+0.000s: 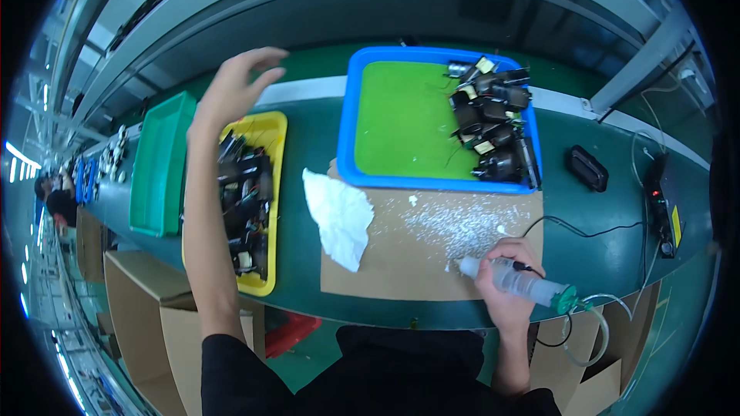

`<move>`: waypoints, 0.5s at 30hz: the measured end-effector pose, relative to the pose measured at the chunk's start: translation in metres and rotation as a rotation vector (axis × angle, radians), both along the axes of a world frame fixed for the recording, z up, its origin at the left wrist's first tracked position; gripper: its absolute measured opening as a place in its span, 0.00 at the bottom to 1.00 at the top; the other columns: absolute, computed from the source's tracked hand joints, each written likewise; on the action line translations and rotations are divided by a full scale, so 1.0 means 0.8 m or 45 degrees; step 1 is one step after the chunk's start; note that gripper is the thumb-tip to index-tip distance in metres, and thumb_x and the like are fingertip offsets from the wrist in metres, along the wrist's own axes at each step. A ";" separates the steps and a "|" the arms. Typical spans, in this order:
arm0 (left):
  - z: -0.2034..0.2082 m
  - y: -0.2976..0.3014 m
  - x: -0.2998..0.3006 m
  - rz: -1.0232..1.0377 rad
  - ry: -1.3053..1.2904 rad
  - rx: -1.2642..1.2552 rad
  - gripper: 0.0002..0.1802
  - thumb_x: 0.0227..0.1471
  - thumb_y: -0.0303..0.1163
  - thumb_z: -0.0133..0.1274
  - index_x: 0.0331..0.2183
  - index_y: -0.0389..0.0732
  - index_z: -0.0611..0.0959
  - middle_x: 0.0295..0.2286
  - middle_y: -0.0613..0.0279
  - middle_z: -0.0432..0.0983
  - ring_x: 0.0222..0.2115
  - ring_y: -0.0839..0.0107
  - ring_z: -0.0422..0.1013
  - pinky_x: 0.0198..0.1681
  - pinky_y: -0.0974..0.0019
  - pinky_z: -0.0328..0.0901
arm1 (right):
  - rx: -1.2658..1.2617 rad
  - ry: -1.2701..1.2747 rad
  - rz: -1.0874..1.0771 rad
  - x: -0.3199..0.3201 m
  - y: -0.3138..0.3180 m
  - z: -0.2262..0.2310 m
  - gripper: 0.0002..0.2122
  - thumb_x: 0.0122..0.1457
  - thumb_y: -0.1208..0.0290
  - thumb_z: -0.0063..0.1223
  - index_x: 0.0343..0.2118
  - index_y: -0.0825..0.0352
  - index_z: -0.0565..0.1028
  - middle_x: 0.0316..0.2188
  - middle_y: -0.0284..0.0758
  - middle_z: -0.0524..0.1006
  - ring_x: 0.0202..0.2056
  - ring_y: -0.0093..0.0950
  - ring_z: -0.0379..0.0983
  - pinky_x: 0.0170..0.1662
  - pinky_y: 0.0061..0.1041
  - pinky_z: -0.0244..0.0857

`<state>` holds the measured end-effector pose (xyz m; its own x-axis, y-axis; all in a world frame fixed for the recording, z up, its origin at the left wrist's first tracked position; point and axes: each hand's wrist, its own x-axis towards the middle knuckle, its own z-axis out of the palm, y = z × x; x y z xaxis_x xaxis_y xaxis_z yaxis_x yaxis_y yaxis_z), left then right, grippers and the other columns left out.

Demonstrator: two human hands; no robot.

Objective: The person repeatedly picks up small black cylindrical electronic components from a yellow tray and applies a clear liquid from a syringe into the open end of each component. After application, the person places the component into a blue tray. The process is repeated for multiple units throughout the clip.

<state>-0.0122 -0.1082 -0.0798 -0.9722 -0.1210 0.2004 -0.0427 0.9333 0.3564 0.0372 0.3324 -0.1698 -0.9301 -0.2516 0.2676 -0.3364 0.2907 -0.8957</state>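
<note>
My right hand is closed around a clear dispensing syringe with a green cap and a tube at its back end. Its tip points left, just over a brown cardboard sheet spotted with white residue. Raised above the far end of a yellow tray, my left hand is open and holds nothing. Black parts with wires fill that tray, partly hidden by my left forearm. A blue tray with a lime-green bottom holds several similar black parts at its right side.
A crumpled white tissue lies between the trays. Left of the yellow tray stands a green bin. On the right are a black oval object and a black device with cables. Cardboard boxes stand below the table edge.
</note>
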 end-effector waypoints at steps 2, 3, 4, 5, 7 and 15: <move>-0.030 0.010 -0.091 -0.098 -0.060 0.052 0.17 0.55 0.35 0.52 0.44 0.36 0.80 0.35 0.53 0.79 0.36 0.66 0.75 0.43 0.65 0.68 | 0.007 -0.014 0.012 -0.001 0.001 0.001 0.08 0.41 0.81 0.62 0.25 0.69 0.74 0.27 0.37 0.73 0.30 0.28 0.71 0.36 0.24 0.66; -0.046 0.021 -0.136 -0.031 -0.128 -0.059 0.20 0.54 0.42 0.52 0.44 0.37 0.81 0.35 0.50 0.79 0.35 0.62 0.75 0.43 0.62 0.68 | 0.007 -0.030 0.024 -0.002 0.000 0.004 0.09 0.41 0.81 0.62 0.25 0.69 0.74 0.27 0.37 0.74 0.30 0.28 0.71 0.36 0.24 0.67; -0.056 0.047 -0.179 0.053 -0.260 -0.065 0.26 0.53 0.49 0.53 0.44 0.37 0.81 0.36 0.47 0.79 0.39 0.57 0.75 0.45 0.60 0.68 | 0.018 -0.046 0.022 -0.003 0.001 0.006 0.09 0.41 0.81 0.63 0.26 0.69 0.74 0.27 0.37 0.74 0.30 0.29 0.72 0.36 0.24 0.67; -0.075 0.069 -0.219 0.238 -0.296 -0.040 0.30 0.48 0.55 0.55 0.41 0.38 0.82 0.40 0.46 0.78 0.45 0.53 0.73 0.49 0.57 0.67 | -0.005 -0.069 0.031 -0.004 0.001 0.005 0.09 0.40 0.81 0.63 0.26 0.68 0.74 0.27 0.37 0.74 0.30 0.29 0.72 0.35 0.24 0.67; -0.108 0.114 -0.282 0.371 -0.437 -0.160 0.40 0.42 0.61 0.58 0.46 0.36 0.79 0.44 0.45 0.75 0.48 0.51 0.71 0.51 0.57 0.65 | 0.021 -0.047 0.052 -0.006 0.001 0.007 0.09 0.41 0.81 0.63 0.26 0.67 0.75 0.28 0.37 0.74 0.30 0.28 0.72 0.34 0.23 0.68; -0.129 0.170 -0.335 0.332 -0.109 0.157 0.25 0.49 0.42 0.51 0.42 0.32 0.77 0.45 0.45 0.74 0.47 0.52 0.71 0.50 0.58 0.66 | 0.084 -0.070 0.069 -0.002 -0.001 0.018 0.09 0.41 0.80 0.63 0.28 0.67 0.75 0.28 0.36 0.74 0.29 0.27 0.73 0.32 0.21 0.67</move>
<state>-0.2805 0.0274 -0.1833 -0.9177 -0.3875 0.0872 -0.3104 0.8367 0.4512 0.0357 0.3313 -0.1551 -0.9275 -0.3176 0.1974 -0.3039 0.3325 -0.8928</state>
